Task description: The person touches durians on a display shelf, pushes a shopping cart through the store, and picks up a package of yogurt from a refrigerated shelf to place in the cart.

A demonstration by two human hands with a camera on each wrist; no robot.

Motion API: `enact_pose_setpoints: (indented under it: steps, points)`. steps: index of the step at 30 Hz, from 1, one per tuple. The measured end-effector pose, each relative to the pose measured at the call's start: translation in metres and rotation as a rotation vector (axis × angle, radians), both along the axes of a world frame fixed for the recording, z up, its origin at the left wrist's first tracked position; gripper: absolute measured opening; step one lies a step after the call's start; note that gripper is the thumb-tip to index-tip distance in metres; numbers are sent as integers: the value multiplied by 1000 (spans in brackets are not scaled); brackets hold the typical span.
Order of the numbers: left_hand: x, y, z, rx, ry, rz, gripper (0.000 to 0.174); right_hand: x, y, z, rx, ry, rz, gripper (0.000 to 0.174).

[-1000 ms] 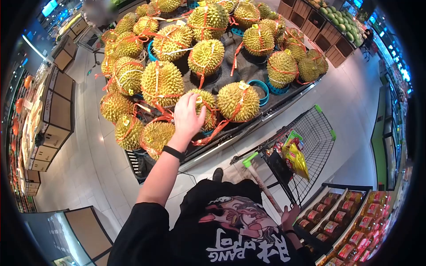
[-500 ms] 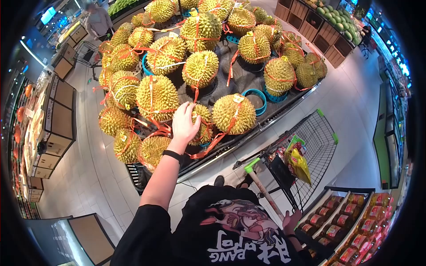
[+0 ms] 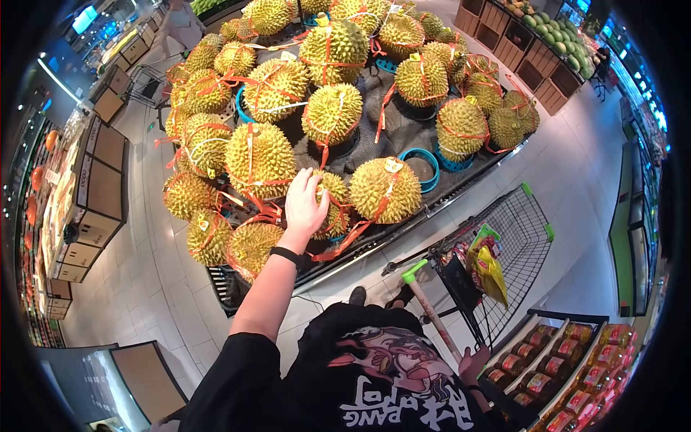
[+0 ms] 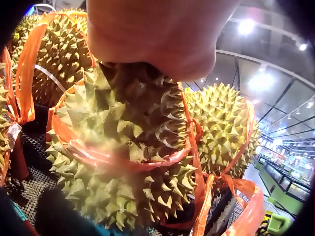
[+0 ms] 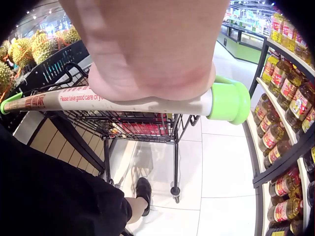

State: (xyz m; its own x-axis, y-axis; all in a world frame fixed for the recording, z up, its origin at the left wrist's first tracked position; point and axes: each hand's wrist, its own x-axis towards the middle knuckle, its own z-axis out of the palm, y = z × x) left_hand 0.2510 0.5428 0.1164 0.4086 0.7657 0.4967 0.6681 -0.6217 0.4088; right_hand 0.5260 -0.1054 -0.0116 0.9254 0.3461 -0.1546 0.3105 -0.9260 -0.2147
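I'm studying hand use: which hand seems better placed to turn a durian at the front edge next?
Left, I'd judge: the left hand lies over a durian; the right hand is at the cart handle.

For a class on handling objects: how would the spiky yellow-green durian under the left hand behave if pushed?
The durian looks stiff, its husk set with sharp points. Its rounded body could roll, though the blue plastic ring beneath may steady it.

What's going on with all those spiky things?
A person's left hand touches a small durian tied with orange ribbon, sitting among others on a big display. Their right hand rests on a shopping cart's handle. A yellow packet is in the cart.
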Motion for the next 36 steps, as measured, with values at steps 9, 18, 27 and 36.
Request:
enact_pose_setpoints:
  steps: [9, 18, 27, 36]
  points:
    - [1, -2, 0, 15, -9, 6, 34, 2, -1, -5, 19, -64, 30, 58]
    - [2, -1, 0, -10, 0, 6, 35, -1, 4, 4, 22, -23, 17, 59]
    - [2, 0, -2, 16, 28, 7, 39, 1, 3, 2, -14, -49, 31, 60]
    - [3, 0, -2, 38, 6, 6, 39, 0, 3, 1, 4, -81, 40, 60]
